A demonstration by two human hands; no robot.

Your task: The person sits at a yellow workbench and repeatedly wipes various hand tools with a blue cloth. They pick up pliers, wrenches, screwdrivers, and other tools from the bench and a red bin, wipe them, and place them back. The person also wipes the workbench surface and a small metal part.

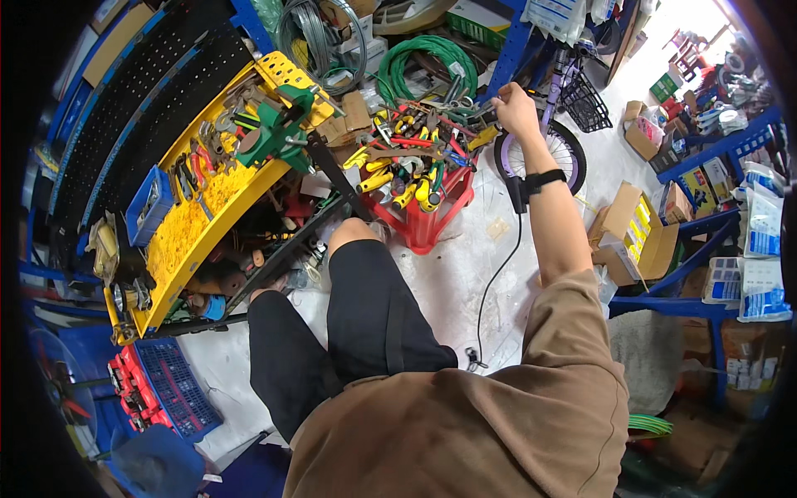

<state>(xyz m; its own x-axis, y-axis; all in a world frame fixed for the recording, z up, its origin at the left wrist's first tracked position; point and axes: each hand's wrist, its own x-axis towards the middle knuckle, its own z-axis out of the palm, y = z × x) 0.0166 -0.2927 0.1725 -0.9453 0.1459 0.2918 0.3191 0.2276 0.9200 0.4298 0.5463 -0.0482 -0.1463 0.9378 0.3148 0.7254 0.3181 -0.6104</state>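
Note:
My right hand [515,111] reaches out past the right side of a heap of hand tools, its fingers curled near the metal ends of tools; whether it grips one is unclear. A black device with a cable is strapped to that wrist. The heap of pliers and other tools with yellow and red handles [408,195] lies on a red plastic stool [423,230]. My left hand is out of view. To the left stands a yellow metal workbench [233,208] with pliers and wrenches [198,165] on yellow material, and a green bench vise [277,131] at its far corner.
A bicycle wheel [570,155] stands just beyond my right forearm. Coils of green hose [398,59] and metal wire [305,46] lie ahead. An opened cardboard box [663,249] sits at right by blue shelving [660,305]. A blue bin [149,205] rests on the workbench; a blue basket [180,392] is lower left.

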